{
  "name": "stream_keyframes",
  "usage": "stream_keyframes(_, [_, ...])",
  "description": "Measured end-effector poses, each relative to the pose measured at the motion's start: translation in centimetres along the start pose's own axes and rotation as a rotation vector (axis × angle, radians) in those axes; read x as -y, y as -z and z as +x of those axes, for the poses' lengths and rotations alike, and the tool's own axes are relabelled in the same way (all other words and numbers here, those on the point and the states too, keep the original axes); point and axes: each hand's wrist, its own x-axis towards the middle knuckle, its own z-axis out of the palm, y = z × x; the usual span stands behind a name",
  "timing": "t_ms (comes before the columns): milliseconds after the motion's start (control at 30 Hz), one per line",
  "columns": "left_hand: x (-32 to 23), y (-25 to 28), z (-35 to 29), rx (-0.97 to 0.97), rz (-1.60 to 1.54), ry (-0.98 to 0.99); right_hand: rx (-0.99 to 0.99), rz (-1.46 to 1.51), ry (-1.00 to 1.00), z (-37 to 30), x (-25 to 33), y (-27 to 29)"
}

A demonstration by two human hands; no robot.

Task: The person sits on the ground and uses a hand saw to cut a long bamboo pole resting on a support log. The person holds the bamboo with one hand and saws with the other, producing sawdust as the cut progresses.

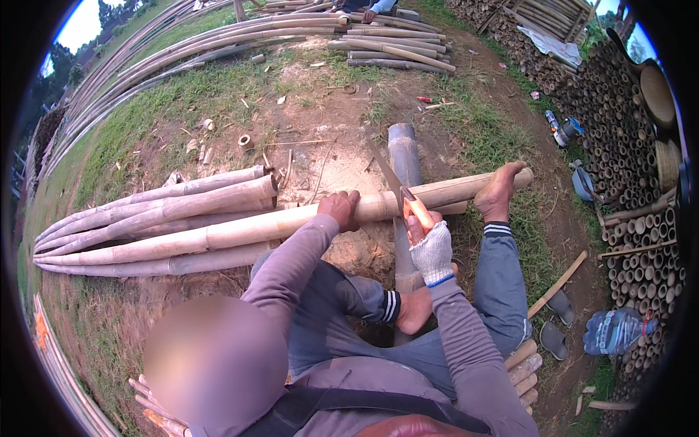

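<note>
A long pale bamboo pole (244, 231) lies crosswise in front of me, over a thicker grey bamboo log (405, 149) that runs away from me. My bare left hand (340, 210) is closed over the top of the pole, left of the log. In a white knitted glove, my right hand (432, 249) grips the orange handle of a hand saw (392, 176). The saw's blade slants up and left across the pole, close to where it crosses the log. My bare foot (499, 191) presses on the pole near its right end.
More bamboo poles (182, 207) lie at the left. Farther off are stacked poles (393, 49) and a person's hand (369, 15). Cut bamboo pieces (611, 109) are piled at the right, with a plastic water jug (617, 333) and grey shoes (553, 339) nearby.
</note>
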Motion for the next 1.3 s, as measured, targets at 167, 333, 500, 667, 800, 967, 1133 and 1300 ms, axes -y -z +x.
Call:
stream_keyframes(167, [0.3, -0.2, 0.1, -0.011, -0.016, -0.042, 0.023, -0.117, -0.081, 1.1, 4.0, 1.9])
stream_keyframes(333, [0.2, 0.5, -0.6, 0.031, -0.035, -0.009, 0.069, 0.023, -0.138, -11.7, 5.9, 10.8])
stream_keyframes(500, [0.0, 0.0, -0.1, 0.04, -0.009, -0.016, 0.022, 0.005, -0.051, -14.6, 3.8, 9.8])
stream_keyframes(667, [-0.8, 0.9, 0.5, 0.056, 0.0, -0.008, -0.094, -0.195, 0.067, 1.9, 1.4, -0.2])
stream_keyframes(800, [0.7, 0.5, -0.1, 0.005, -0.019, -0.015, 0.023, -0.064, -0.055, -2.6, 2.2, 1.9])
stream_keyframes(967, [0.2, 0.4, -0.4, 0.067, -0.01, 0.045, 0.083, -0.01, -0.182, -16.8, 4.7, 12.5])
stream_keyframes(1133, [-0.5, -0.2, -0.3, 0.055, -0.025, 0.007, 0.018, -0.125, 0.0, -10.6, 1.8, 6.7])
stream_keyframes(1300, [-0.2, 0.3, 0.1, 0.03, -0.023, -0.006, 0.002, -0.062, -0.12, 0.9, 1.0, -0.2])
